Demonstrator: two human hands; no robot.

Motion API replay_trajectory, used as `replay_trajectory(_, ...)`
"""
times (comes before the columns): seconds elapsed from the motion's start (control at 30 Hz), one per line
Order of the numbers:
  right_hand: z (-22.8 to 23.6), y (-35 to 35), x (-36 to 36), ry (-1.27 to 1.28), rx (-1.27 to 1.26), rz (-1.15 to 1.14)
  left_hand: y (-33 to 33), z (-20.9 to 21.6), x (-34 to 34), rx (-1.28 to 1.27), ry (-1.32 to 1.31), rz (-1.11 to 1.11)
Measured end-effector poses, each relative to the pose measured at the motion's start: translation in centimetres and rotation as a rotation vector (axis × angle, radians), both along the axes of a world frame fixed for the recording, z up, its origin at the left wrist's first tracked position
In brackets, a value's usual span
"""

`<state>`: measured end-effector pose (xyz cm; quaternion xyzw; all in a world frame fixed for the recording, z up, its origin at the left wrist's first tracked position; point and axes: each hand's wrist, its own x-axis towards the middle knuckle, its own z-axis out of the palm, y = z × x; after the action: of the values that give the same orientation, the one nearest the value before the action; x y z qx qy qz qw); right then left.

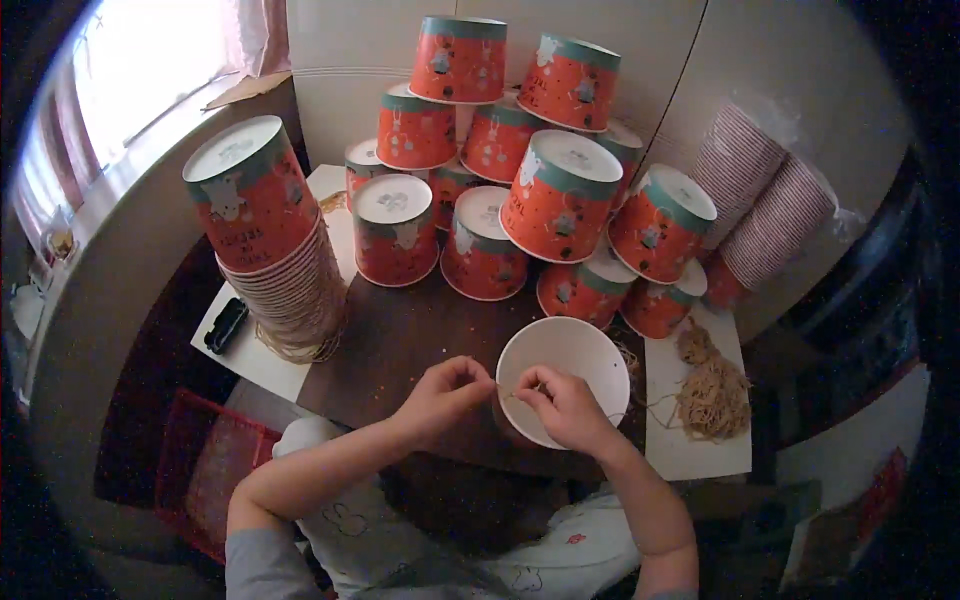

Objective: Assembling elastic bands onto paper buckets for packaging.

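Observation:
A white paper bucket (605, 375) stands mouth up at the table's near edge, right of the middle. Over its left rim my right hand (565, 408) pinches a thin tan string (511, 396). My left hand (447, 398) is just outside that rim, thumb and fingers pressed together; whatever they hold is too small to make out. The fingertips of both hands are close to each other with the rim between them. A loose line of string runs from near my right wrist toward a tangled bundle of tan string (715, 395) on the right.
Upturned orange-and-green paper buckets (395, 235) are piled across the back of the dark table (390, 330). A tall nested stack of buckets (262, 210) stands at left, beside a small black object (226, 326). Plastic-wrapped striped bucket stacks (775, 225) lean at back right. A red crate (205, 460) sits lower left.

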<state>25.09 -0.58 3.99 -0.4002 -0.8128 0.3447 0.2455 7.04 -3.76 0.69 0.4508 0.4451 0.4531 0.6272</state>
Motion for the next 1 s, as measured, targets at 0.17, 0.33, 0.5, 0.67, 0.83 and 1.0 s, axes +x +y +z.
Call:
replay_trajectory(0.17, 0.0, 0.0, 0.1, 0.020, -0.008, 0.004, 0.2, -0.2, 0.0, -0.046, 0.001, -0.003)
replay_trajectory(0.33, 0.2, 0.0, 0.2, 0.035, -0.029, 0.033, 0.2, -0.5, 0.0, -0.015, 0.013, 0.012)
replay_trajectory(0.5, -0.1, 0.1, 0.2, 0.052, -0.040, 0.056, 0.2, -0.2, -0.2, -0.087, -0.022, -0.039)
replay_trajectory(0.67, -1.5, 0.5, 0.5, 0.182, -0.140, 0.073, 0.2, 0.1, -0.3, -0.076, 0.037, -0.069)
replay_trajectory(0.83, -1.7, 0.6, 0.5, 0.215, -0.220, 0.024, 0.6, -1.1, -0.9, 0.191, 0.211, -0.046)
replay_trajectory(1.0, -1.0, 0.3, -0.2, 0.237, -0.171, 0.051, 0.4, 0.5, -0.8, 0.737, 0.478, 0.014)
